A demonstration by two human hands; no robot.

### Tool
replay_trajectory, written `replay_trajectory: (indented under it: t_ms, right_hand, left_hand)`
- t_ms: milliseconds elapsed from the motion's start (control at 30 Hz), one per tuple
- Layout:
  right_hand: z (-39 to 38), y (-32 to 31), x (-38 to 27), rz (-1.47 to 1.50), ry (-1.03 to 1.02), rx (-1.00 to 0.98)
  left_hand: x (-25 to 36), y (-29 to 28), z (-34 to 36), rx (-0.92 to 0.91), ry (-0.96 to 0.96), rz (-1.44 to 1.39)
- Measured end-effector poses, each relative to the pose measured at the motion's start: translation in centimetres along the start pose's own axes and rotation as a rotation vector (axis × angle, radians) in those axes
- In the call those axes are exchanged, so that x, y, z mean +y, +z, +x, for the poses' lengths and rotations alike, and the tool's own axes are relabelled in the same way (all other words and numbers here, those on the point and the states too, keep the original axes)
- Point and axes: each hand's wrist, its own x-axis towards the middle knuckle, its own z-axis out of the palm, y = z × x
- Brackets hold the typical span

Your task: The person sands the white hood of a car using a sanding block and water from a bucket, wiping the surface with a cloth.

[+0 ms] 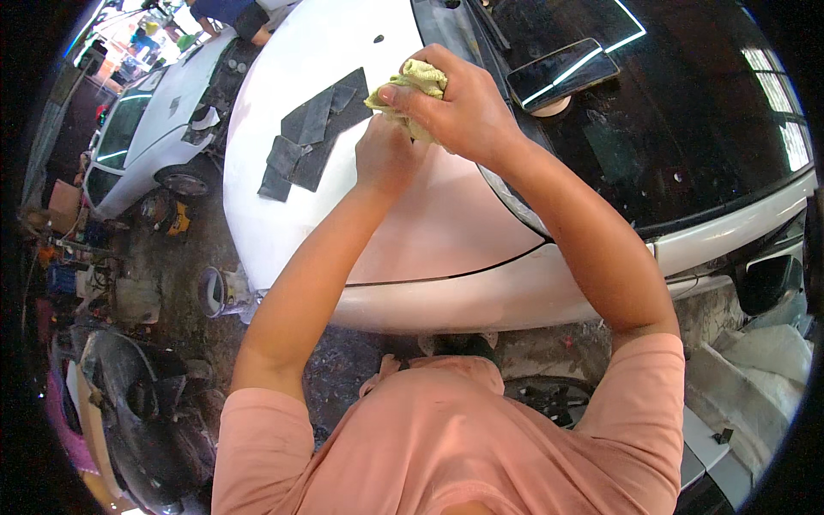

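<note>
Both my arms reach forward over the white hood of a car. A crumpled pale yellow cloth is bunched between my hands. My right hand closes around its upper part, thumb pressed on top. Just below and to the left, my left hand is closed against the lower part of the cloth; its fingertips are mostly hidden. Left of my hands, several dark grey sheets of sandpaper overlap on the hood.
A smartphone rests by the dark windshield at right. Another white car stands at far left, with a person near it. A bucket sits on the floor beside the hood. Black car parts lie at lower left.
</note>
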Motion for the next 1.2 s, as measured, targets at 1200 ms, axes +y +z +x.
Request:
replay_trajectory:
  t_ms: [1200]
  right_hand:
    - [0.1, -0.1, 0.0, 0.041, -0.020, 0.043]
  left_hand:
    - [0.3, 0.3, -1.7, 0.119, 0.126, 0.059]
